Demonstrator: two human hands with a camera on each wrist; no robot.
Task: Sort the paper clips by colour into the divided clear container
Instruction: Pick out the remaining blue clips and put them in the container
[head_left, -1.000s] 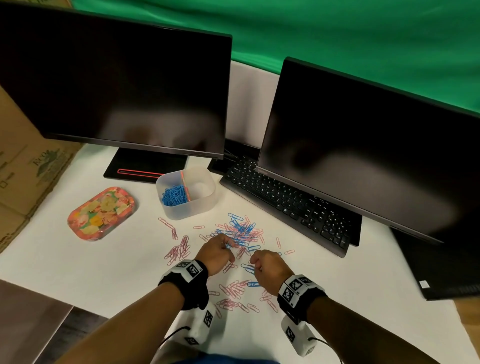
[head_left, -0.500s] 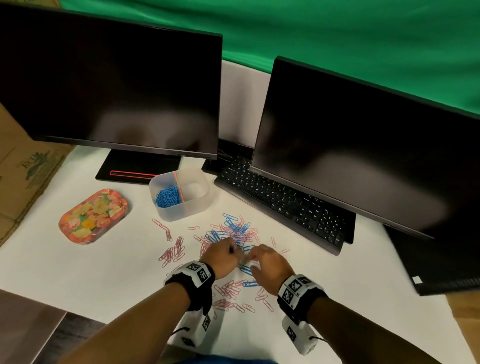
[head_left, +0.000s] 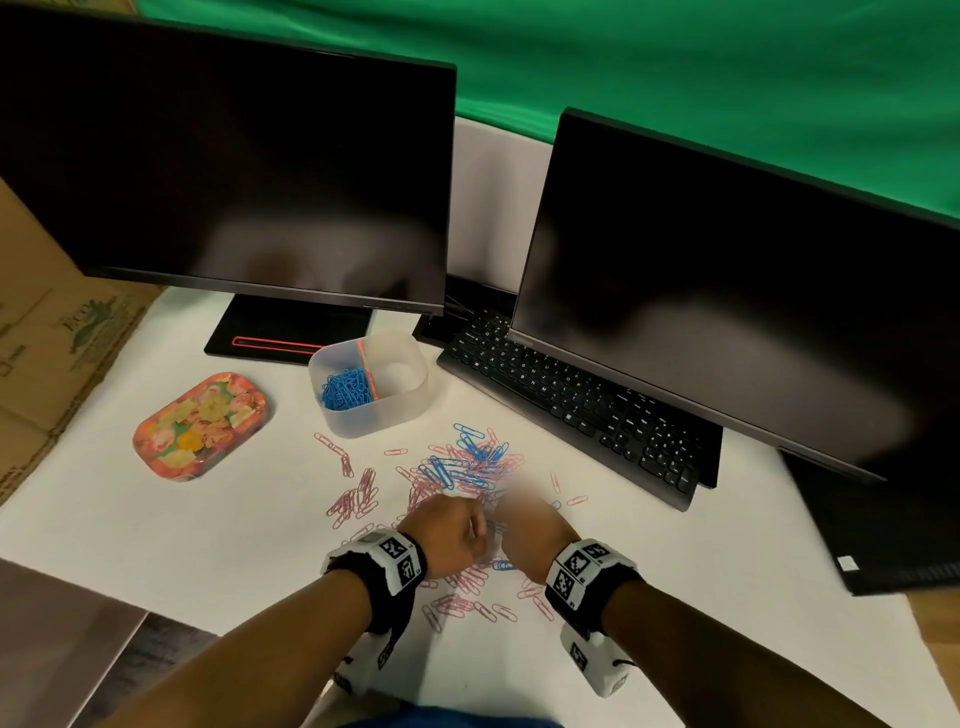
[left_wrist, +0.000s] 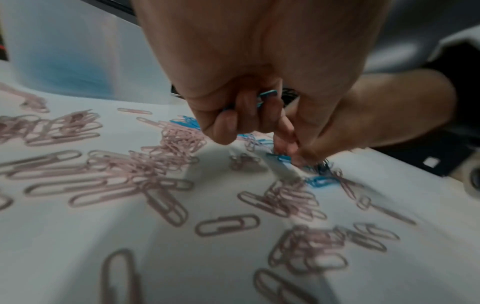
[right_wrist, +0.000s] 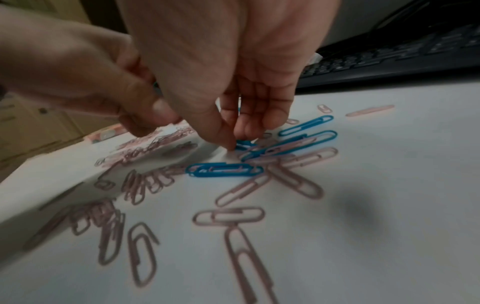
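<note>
The clear divided container stands behind the pile, with blue clips in its left compartment; the right one looks empty. Pink and blue paper clips lie scattered on the white table. My left hand hovers at the pile's near side, fingers curled round a few blue clips. My right hand, blurred, is right beside it. In the right wrist view its thumb and fingertips pinch a blue clip lying on the table. More blue clips lie just in front.
A flowered tin tray sits left of the container. A black keyboard and two dark monitors stand behind the pile. A cardboard box is at the far left. Pink clips lie between my wrists.
My two hands have drawn together and now sit side by side over the near part of the pile. The right hand has come down on a blue clip.
</note>
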